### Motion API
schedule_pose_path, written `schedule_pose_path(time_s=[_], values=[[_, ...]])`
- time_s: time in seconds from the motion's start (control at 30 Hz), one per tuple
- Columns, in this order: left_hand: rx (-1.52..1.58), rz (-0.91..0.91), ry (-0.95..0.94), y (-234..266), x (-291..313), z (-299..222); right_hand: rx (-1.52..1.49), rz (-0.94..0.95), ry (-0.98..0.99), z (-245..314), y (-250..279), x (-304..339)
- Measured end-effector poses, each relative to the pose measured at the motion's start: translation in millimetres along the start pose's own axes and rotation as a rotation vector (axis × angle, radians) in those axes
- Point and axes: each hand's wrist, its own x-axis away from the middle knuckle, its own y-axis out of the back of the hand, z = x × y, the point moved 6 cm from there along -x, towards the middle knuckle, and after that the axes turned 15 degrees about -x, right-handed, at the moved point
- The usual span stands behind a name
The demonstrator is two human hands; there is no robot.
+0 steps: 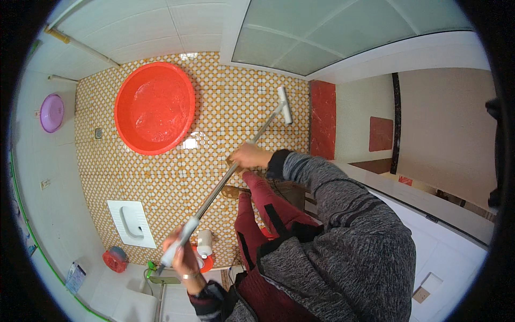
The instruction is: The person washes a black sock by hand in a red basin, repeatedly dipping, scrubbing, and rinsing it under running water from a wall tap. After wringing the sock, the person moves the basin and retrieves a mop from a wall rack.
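A long-handled mop (214, 192) with a metal pole slants across the view. Its narrow white head (284, 105) is on the patterned tile floor (225, 102) near the red doorway sill. My left hand (182, 255) is closed around the white grip at the handle's upper end. Farther down the pole, my right hand (251, 155) is wrapped around the metal shaft, its fingers slightly blurred.
A large red basin (155, 145) with water stands on the floor to the left. A white squat toilet (130, 224) is set into the tiles. A white container (204, 242) stands near my left hand. The doorway's red sill (322, 121) lies right of the mop head.
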Motion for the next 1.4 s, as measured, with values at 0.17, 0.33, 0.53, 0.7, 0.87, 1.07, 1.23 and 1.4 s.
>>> schedule_pose_path(time_s=[0.17,0.33,0.53,0.7,0.87,1.07,1.23,1.4], values=[[-0.215,0.411,0.007,-131,-71,65,0.313,-0.181,-0.299,-127,50,58],[-0.303,0.350,-0.034,-144,-81,67,-0.156,-0.326,-0.412,-141,41,24],[-0.435,-0.190,0.038,-3,19,-31,-0.439,-0.167,0.158,46,-27,-88],[-0.710,-0.259,-0.218,16,96,-79,-0.402,0.143,0.228,136,-46,-113],[-0.598,-0.287,-0.188,-1,68,-22,-0.360,0.169,0.089,95,19,-174],[-0.460,-0.245,-0.168,-56,-65,67,0.004,-0.251,0.349,24,106,-225],[-0.542,-0.349,-0.207,-53,-97,78,-0.237,-0.475,0.361,0,90,-234],[-0.655,-0.339,-0.141,2,-14,54,-0.254,-0.341,0.493,41,6,-202]])
